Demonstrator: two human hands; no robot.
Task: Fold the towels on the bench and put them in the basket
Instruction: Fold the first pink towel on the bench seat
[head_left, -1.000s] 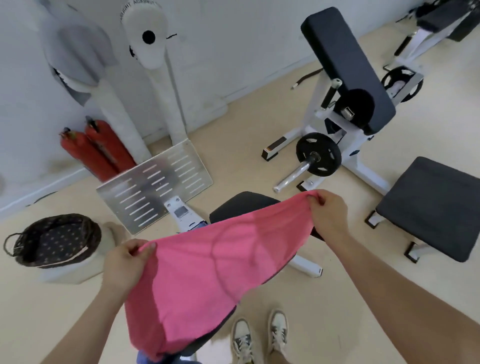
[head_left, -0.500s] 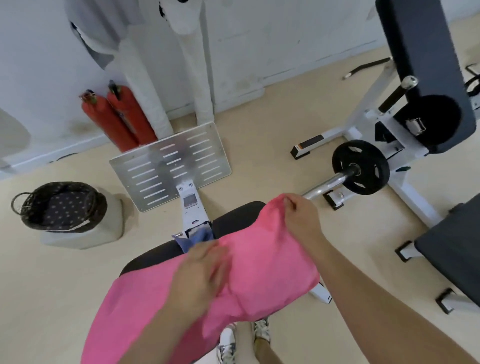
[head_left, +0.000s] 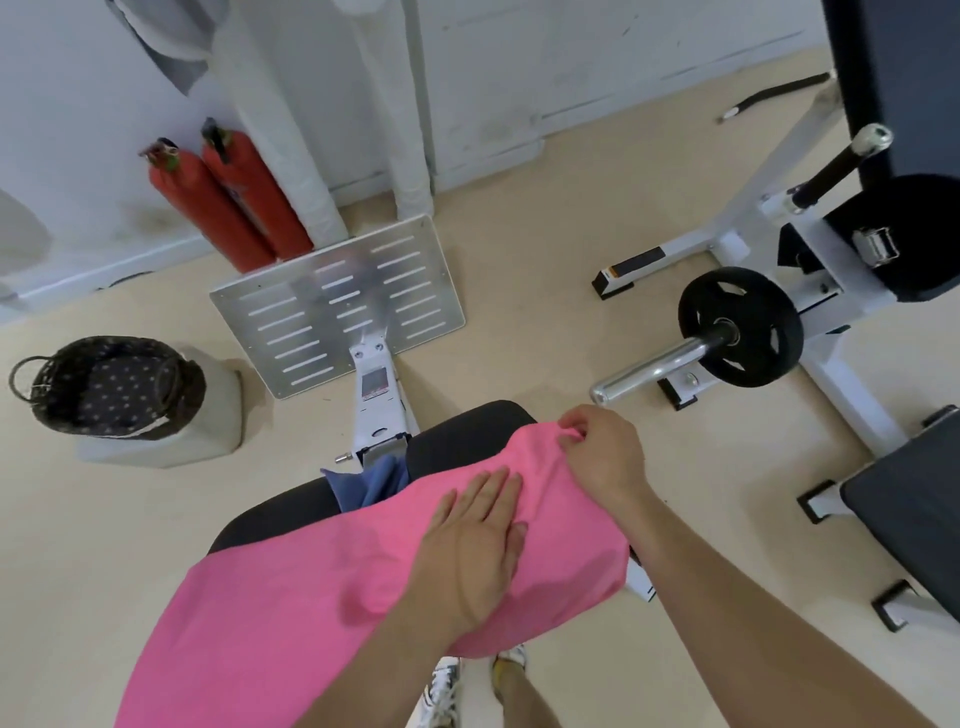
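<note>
A pink towel (head_left: 291, 597) lies draped over a black padded bench (head_left: 467, 431). The left hand (head_left: 475, 545) rests flat on top of it, fingers straight and close together. Just beyond, the right hand (head_left: 605, 449) pinches the towel's far edge between curled fingers and thumb. A blue towel (head_left: 363, 483) lies bunched on the bench behind. Farther left, a dark woven basket (head_left: 111, 387) sits on a pale block on the floor.

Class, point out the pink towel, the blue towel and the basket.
pink towel (head_left: 291, 587), head view, on its flat middle.
blue towel (head_left: 363, 483), head view, on its bunched folds.
basket (head_left: 109, 385), head view, on its dotted lining.
</note>
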